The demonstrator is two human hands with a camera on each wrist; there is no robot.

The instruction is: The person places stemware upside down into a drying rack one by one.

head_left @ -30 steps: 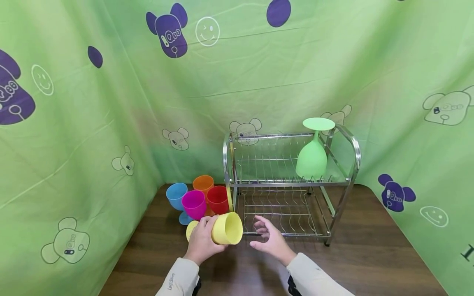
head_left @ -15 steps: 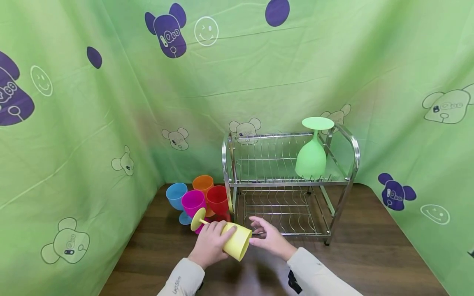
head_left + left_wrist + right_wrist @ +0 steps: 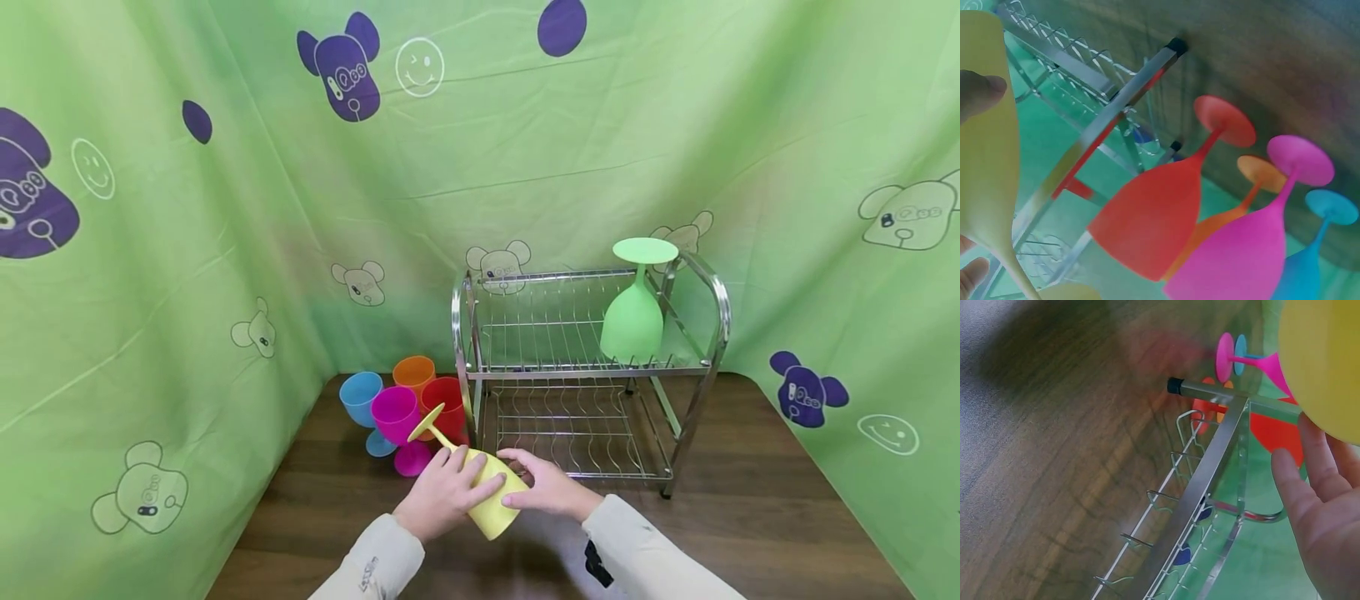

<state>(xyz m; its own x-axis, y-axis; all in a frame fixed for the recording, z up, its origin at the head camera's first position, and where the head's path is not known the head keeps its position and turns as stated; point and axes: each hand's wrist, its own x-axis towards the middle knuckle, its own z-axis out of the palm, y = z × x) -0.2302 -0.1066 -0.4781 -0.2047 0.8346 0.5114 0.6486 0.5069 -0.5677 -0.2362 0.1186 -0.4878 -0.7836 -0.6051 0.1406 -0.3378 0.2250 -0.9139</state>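
My left hand [image 3: 450,492] grips a yellow plastic goblet [image 3: 495,515] by its bowl. The goblet is tilted, its foot up to the left and its mouth down to the right. My right hand [image 3: 551,487] is at the mouth end, fingers spread and slightly bent. In the right wrist view its fingertips [image 3: 1311,428] meet the edge of the yellow bowl, while the thumb stands apart; whether they press on it I cannot tell. Upright goblets stand to the left: blue [image 3: 360,396], magenta [image 3: 395,414], orange [image 3: 413,372] and red [image 3: 442,402].
A two-tier metal dish rack [image 3: 592,373] stands behind my hands. On its upper tier a light green goblet [image 3: 632,325] sits upside down at the right. The wooden table [image 3: 750,517] runs under everything, with a printed green curtain [image 3: 600,150] behind.
The yellow goblet has moved rightward in my left hand and turned, its foot rising and its mouth tipping downward. My right hand now meets the bowl; earlier it was apart from it.
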